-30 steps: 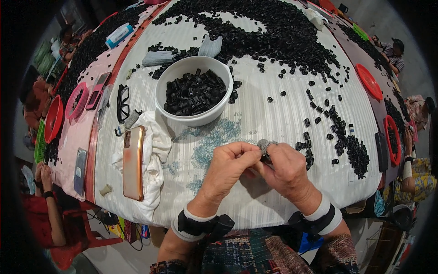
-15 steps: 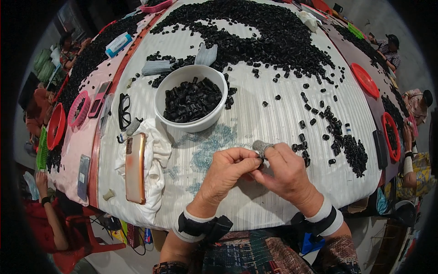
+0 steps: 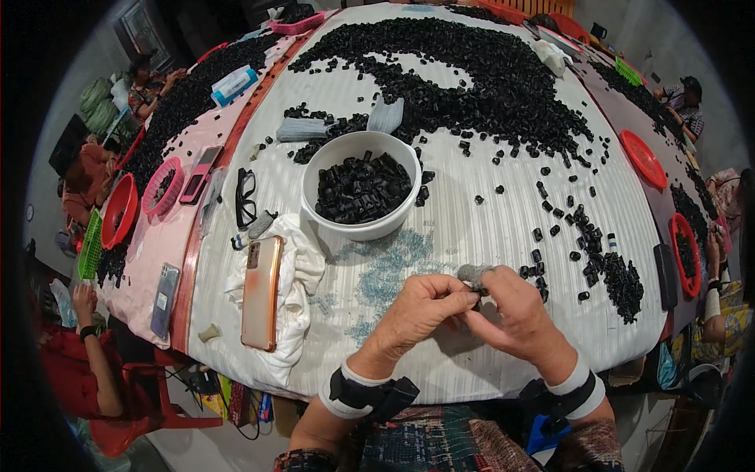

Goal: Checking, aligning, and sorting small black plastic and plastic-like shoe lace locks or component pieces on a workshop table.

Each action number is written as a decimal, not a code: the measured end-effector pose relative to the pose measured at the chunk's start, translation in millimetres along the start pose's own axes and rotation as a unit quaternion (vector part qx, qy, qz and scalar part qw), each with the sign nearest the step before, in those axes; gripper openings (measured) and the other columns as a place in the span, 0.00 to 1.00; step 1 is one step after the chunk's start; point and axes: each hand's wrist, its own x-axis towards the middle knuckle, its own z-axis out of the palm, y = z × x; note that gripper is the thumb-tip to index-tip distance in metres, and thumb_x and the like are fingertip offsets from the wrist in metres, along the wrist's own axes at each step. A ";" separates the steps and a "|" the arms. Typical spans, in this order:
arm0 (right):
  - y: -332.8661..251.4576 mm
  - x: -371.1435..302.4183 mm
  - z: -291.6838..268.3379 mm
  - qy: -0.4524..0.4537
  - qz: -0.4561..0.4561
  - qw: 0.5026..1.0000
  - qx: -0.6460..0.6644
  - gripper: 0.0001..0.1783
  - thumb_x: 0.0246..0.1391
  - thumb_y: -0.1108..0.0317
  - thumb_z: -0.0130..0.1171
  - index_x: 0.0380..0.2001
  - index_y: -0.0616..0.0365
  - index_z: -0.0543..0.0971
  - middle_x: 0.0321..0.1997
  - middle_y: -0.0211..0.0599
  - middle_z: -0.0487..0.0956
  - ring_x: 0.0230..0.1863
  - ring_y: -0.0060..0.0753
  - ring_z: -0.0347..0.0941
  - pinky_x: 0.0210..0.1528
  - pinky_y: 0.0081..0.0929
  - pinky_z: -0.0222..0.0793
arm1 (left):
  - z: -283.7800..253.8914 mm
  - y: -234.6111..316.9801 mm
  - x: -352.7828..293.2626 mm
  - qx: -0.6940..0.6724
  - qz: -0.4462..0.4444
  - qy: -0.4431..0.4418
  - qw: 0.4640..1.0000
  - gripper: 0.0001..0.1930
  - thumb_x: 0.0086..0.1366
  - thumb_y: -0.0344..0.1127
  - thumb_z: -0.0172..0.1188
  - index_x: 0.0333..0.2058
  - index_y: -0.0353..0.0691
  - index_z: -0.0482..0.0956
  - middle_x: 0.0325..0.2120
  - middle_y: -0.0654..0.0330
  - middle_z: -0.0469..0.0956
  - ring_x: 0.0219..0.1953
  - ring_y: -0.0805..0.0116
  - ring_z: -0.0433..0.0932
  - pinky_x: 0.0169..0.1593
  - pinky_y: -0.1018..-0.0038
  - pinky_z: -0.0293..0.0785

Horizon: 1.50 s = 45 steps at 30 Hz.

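Over the near middle of the table, my left hand (image 3: 418,308) and my right hand (image 3: 521,316) meet with their fingertips pinched together. Between them is a small black plastic piece (image 3: 478,291), mostly covered by the fingers. A grey knitted finger cover (image 3: 473,273) sits on a finger of my right hand. White wristbands with black straps circle both wrists. Beyond my left hand stands a white bowl (image 3: 370,230), filled with black plastic pieces (image 3: 363,189). A scattered line of similar pieces (image 3: 623,287) lies right of my right hand.
A phone (image 3: 261,295) rests on a white cloth (image 3: 303,271) at left, near black-framed glasses (image 3: 246,198). Grey fabric strips (image 3: 303,129) lie behind the bowl, before a large heap of black pieces (image 3: 503,94). Red baskets (image 3: 643,157) and other people line the sides.
The view has shifted, so the table and bowl appear farther right and slightly lower. Both my hands stay pinched together, with only small finger movements.
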 end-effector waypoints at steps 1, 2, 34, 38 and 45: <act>-3.5 2.7 -6.4 -0.011 0.055 0.995 0.084 0.14 0.39 0.73 0.62 0.31 0.64 0.72 0.23 0.37 0.67 0.21 0.32 0.66 0.21 0.26 0.64 | 0.4 0.3 0.1 -0.027 -0.004 -0.004 1.000 0.07 0.60 0.32 0.60 0.32 0.34 0.79 0.24 0.61 0.79 0.24 0.78 0.77 0.26 0.84 0.74; -5.6 4.3 -13.0 -0.023 0.109 0.979 0.168 0.15 0.41 0.73 0.61 0.35 0.65 0.72 0.23 0.36 0.68 0.20 0.30 0.65 0.20 0.24 0.63 | 0.8 0.1 0.6 -0.054 -0.009 -0.007 0.998 0.07 0.60 0.33 0.60 0.32 0.34 0.80 0.24 0.60 0.79 0.24 0.78 0.77 0.26 0.84 0.74; 33.2 45.0 -16.3 0.004 0.199 0.963 0.183 0.10 0.51 0.71 0.55 0.36 0.65 0.73 0.28 0.37 0.76 0.30 0.22 0.73 0.28 0.21 0.70 | -5.2 7.6 1.0 -0.159 0.099 0.169 0.968 0.09 0.63 0.37 0.56 0.31 0.37 0.75 0.25 0.59 0.76 0.24 0.73 0.76 0.25 0.79 0.74; 36.6 19.5 -15.9 -0.052 0.222 0.965 0.129 0.07 0.51 0.76 0.53 0.35 0.66 0.72 0.28 0.40 0.76 0.29 0.28 0.74 0.28 0.26 0.71 | -9.8 5.5 3.1 -0.191 0.117 0.168 0.960 0.10 0.64 0.38 0.56 0.30 0.37 0.74 0.24 0.61 0.76 0.23 0.74 0.75 0.24 0.79 0.73; 43.5 -0.6 -10.1 -0.051 0.070 0.993 -0.082 0.15 0.43 0.81 0.55 0.38 0.62 0.73 0.32 0.40 0.74 0.36 0.40 0.72 0.37 0.30 0.71 | -9.3 1.5 4.9 -0.186 0.114 0.141 0.966 0.10 0.63 0.38 0.57 0.30 0.36 0.76 0.24 0.60 0.77 0.22 0.77 0.76 0.22 0.81 0.73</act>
